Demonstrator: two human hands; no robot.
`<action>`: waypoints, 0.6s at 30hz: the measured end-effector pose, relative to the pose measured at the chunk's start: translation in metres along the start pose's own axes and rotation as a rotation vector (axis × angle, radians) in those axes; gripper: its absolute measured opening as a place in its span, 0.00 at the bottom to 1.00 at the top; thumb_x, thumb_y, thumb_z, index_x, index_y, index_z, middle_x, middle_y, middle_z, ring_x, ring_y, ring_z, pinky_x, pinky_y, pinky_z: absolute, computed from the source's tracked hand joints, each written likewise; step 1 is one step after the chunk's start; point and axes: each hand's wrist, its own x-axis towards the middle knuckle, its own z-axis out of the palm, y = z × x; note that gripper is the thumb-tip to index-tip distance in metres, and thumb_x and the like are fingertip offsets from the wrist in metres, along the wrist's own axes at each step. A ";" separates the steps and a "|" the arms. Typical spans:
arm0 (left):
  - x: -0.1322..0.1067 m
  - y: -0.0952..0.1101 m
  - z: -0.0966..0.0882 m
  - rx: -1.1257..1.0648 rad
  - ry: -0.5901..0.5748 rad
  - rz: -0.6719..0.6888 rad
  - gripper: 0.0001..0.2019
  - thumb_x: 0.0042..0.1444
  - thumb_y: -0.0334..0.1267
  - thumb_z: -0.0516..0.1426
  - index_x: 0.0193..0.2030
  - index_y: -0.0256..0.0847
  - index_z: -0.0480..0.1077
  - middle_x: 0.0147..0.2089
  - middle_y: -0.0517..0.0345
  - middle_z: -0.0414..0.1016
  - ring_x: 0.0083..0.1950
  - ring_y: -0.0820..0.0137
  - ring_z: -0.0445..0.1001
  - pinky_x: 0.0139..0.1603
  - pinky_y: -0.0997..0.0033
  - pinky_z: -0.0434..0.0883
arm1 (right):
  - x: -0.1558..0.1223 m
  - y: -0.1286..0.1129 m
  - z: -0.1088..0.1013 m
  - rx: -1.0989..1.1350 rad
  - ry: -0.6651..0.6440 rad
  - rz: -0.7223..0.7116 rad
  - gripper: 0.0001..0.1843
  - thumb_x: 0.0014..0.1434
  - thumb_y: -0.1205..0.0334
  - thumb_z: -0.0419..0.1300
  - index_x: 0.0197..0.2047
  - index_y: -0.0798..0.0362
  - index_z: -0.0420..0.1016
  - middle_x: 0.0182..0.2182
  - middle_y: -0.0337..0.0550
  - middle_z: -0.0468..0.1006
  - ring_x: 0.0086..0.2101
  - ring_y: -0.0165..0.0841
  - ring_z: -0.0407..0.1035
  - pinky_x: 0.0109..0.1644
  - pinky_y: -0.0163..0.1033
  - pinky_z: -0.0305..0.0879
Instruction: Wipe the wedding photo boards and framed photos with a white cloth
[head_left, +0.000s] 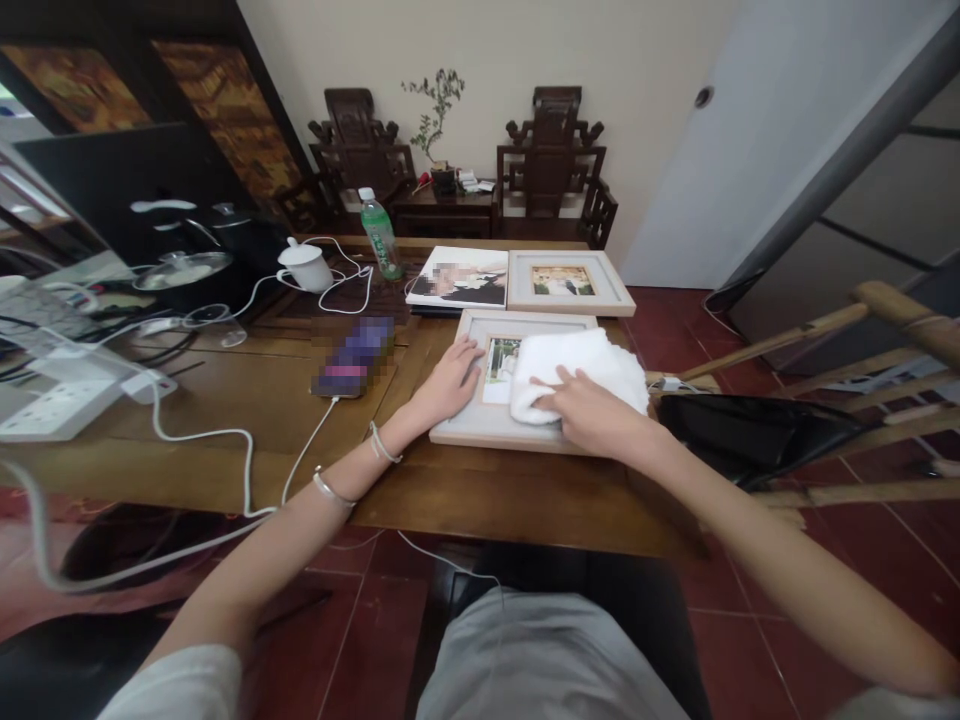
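Note:
A pale wooden picture frame lies flat near the front of the wooden table. My left hand rests on the frame's left edge, fingers laid flat and apart. My right hand presses down on a folded white cloth that covers the right half of the frame's glass, fingers stretched out over it. A small photo shows under the glass between my hands.
Behind lie a second framed photo and an unframed print. A phone on a white cable, a green bottle, a white lidded cup and a power strip sit to the left. A bamboo chair stands at right.

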 end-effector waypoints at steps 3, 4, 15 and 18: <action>0.000 0.000 0.000 0.002 0.000 -0.007 0.17 0.64 0.36 0.47 0.56 0.32 0.66 0.62 0.38 0.65 0.70 0.56 0.55 0.69 0.48 0.57 | -0.023 -0.016 -0.011 0.067 -0.050 -0.095 0.35 0.47 0.82 0.48 0.54 0.52 0.75 0.62 0.45 0.67 0.59 0.50 0.61 0.57 0.51 0.62; 0.000 0.001 0.000 0.002 -0.003 -0.009 0.17 0.64 0.36 0.47 0.56 0.32 0.66 0.62 0.38 0.65 0.70 0.55 0.55 0.69 0.48 0.57 | -0.028 -0.020 -0.013 0.087 -0.044 -0.110 0.35 0.47 0.83 0.48 0.55 0.51 0.75 0.62 0.43 0.66 0.60 0.50 0.60 0.58 0.50 0.61; -0.001 0.003 -0.002 0.014 -0.024 -0.030 0.18 0.64 0.36 0.47 0.57 0.29 0.66 0.63 0.36 0.64 0.71 0.55 0.54 0.69 0.50 0.55 | 0.015 0.028 0.016 0.026 0.152 0.032 0.35 0.48 0.81 0.49 0.58 0.50 0.72 0.65 0.41 0.62 0.66 0.46 0.48 0.67 0.55 0.48; -0.001 0.003 -0.002 0.021 -0.024 -0.033 0.18 0.64 0.36 0.47 0.57 0.31 0.66 0.63 0.38 0.64 0.71 0.55 0.54 0.69 0.48 0.56 | 0.032 0.043 0.018 -0.043 0.197 0.079 0.34 0.50 0.80 0.49 0.59 0.52 0.72 0.65 0.42 0.61 0.65 0.48 0.49 0.66 0.56 0.49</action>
